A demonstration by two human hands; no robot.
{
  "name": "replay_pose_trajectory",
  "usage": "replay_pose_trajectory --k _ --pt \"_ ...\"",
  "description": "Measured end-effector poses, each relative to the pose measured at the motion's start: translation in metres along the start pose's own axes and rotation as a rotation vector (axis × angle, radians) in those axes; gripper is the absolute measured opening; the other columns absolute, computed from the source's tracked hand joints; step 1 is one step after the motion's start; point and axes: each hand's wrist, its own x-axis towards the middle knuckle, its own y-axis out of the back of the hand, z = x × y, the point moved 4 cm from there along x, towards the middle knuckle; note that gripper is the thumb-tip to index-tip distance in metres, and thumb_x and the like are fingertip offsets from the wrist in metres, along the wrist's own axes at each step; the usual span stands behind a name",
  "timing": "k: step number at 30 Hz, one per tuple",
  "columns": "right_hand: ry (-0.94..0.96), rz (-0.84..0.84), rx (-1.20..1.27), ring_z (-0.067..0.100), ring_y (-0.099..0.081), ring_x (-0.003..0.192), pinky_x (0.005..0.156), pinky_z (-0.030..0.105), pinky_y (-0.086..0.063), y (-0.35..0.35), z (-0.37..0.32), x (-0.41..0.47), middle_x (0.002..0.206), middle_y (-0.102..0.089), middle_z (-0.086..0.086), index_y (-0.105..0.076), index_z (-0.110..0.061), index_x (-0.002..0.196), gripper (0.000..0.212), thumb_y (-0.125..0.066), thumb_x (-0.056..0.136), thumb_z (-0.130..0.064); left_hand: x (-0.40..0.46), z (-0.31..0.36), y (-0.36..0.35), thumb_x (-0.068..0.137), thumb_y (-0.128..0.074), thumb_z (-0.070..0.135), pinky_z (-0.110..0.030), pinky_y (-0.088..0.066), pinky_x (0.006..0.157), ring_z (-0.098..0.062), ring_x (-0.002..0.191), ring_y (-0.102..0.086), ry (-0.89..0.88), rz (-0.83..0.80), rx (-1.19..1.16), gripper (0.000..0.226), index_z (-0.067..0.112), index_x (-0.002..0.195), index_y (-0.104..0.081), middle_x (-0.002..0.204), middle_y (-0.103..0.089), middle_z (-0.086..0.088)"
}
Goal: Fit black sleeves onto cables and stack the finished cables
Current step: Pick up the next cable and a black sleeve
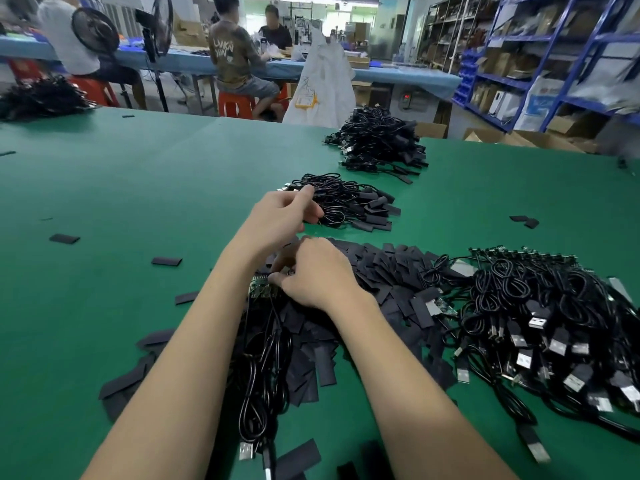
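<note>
Pinching at something small in the middle of the frame, the fingers [277, 278] of the right hand [317, 275] are curled over the end of a cable [263, 362] where a green circuit board [260, 289] shows; whether a sleeve is already between them I cannot tell, since the hand hides it. Just above, the left hand [282, 216] hovers with its fingers loosely bent and thumb forward, holding nothing I can make out, close to the nearer finished stack [346, 202]. Under both wrists lies the heap of loose black sleeves [381, 271], spilling toward the lower left, and at the right of the frame sits the bundle of unsleeved cables [540, 313] with their USB plugs showing. A second, bigger finished stack [377, 143] sits further up on the green worktop [138, 188].

My guess is that a fresh cable is being readied: the board end must be steadied, a sleeve picked from the heap and slid over it, then the cable laid on the nearer stack.

Writing is scarce: pale lettering on the back of a seated person's shirt [225, 50] at the top, too blurred to read, and a printed white bag [322, 84] equally unreadable.
</note>
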Motion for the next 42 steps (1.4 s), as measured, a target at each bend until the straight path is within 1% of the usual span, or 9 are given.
replay_pose_trajectory --k 4,6,12,17,22,27,32,37,42 --pt "-0.036 -0.041 0.350 0.014 -0.067 0.086 0.082 0.030 -0.054 0.017 0.010 -0.003 0.090 -0.075 -0.008 -0.075 -0.029 0.091 0.006 -0.074 0.086 -0.028 0.004 -0.003 0.003 0.105 -0.042 0.048 -0.025 -0.046 0.070 -0.005 0.064 -0.059 -0.008 0.016 0.063 0.052 0.021 0.074 -0.074 0.074 -0.071 0.010" --pt "-0.045 -0.032 0.638 0.008 -0.061 0.066 0.068 0.024 -0.051 0.027 0.017 -0.012 0.072 -0.070 -0.010 -0.076 -0.020 0.090 0.005 -0.077 0.085 -0.018 0.005 -0.005 0.002 0.103 -0.041 0.053 -0.028 -0.043 0.068 -0.009 0.064 -0.058 0.005 0.017 0.120 0.058 0.022 0.065 -0.072 0.061 -0.065 0.012" --pt "-0.270 0.047 1.253 0.001 -0.064 0.061 0.060 0.016 -0.054 0.038 0.055 -0.035 0.068 -0.070 -0.008 -0.075 -0.010 0.088 0.005 -0.079 0.086 -0.008 0.006 -0.001 -0.012 0.100 -0.037 0.062 -0.028 -0.034 0.056 -0.003 0.040 -0.046 0.036 -0.051 0.147 0.068 0.025 0.053 -0.070 0.044 -0.053 0.011" --pt "-0.392 0.132 1.426 0.002 -0.066 0.062 0.063 0.017 -0.056 0.027 0.070 -0.047 0.070 -0.072 -0.005 -0.074 -0.006 0.088 0.009 -0.081 0.083 -0.007 0.001 0.003 -0.033 0.100 -0.041 0.059 -0.024 -0.034 0.052 -0.001 0.046 -0.054 0.003 0.045 0.278 0.068 0.020 0.052 -0.069 0.044 -0.059 0.006" --pt "-0.403 0.117 1.486 0.006 -0.067 0.067 0.065 0.018 -0.056 0.022 0.070 -0.049 0.080 -0.072 0.000 -0.076 -0.007 0.090 0.011 -0.082 0.082 -0.012 -0.002 -0.001 -0.043 0.102 -0.043 0.051 -0.034 -0.034 0.053 -0.018 0.052 -0.053 -0.041 0.132 0.314 0.070 0.006 0.051 -0.055 0.048 -0.055 -0.006" --pt "-0.453 0.066 1.467 0.012 -0.070 0.065 0.061 0.017 -0.056 0.018 0.067 -0.052 0.075 -0.073 0.002 -0.074 -0.007 0.092 0.012 -0.081 0.082 -0.007 -0.002 -0.001 -0.043 0.103 -0.041 0.052 -0.035 -0.048 0.067 -0.027 0.070 -0.065 -0.031 0.197 0.276 0.073 -0.005 0.069 -0.070 0.063 -0.069 -0.013" --pt "-0.459 0.083 1.524 0.011 -0.068 0.061 0.058 0.015 -0.055 0.017 0.062 -0.052 0.072 -0.073 0.004 -0.075 -0.006 0.084 0.006 -0.079 0.083 -0.002 -0.003 -0.001 -0.043 0.106 -0.036 0.047 -0.035 -0.045 0.069 -0.031 0.076 -0.064 -0.020 0.202 0.252 0.071 -0.005 0.069 -0.067 0.069 -0.069 -0.014" --pt "-0.485 0.059 1.621 0.011 -0.066 0.058 0.056 0.014 -0.054 0.012 0.058 -0.052 0.070 -0.072 0.007 -0.076 -0.002 0.080 0.007 -0.074 0.085 0.003 -0.007 0.003 -0.046 0.110 -0.027 0.037 -0.032 -0.032 0.068 -0.034 0.074 -0.049 -0.034 0.164 0.272 0.061 0.009 0.057 -0.040 0.061 -0.048 -0.009" --pt "-0.500 0.020 1.708 0.014 -0.066 0.057 0.052 0.014 -0.052 0.010 0.056 -0.053 0.070 -0.070 0.009 -0.079 -0.004 0.068 0.018 -0.074 0.083 0.004 -0.009 0.004 -0.047 0.110 -0.026 0.037 -0.035 -0.036 0.071 -0.043 0.084 -0.058 0.009 0.112 0.195 0.062 0.010 0.055 -0.037 0.067 -0.054 -0.023"
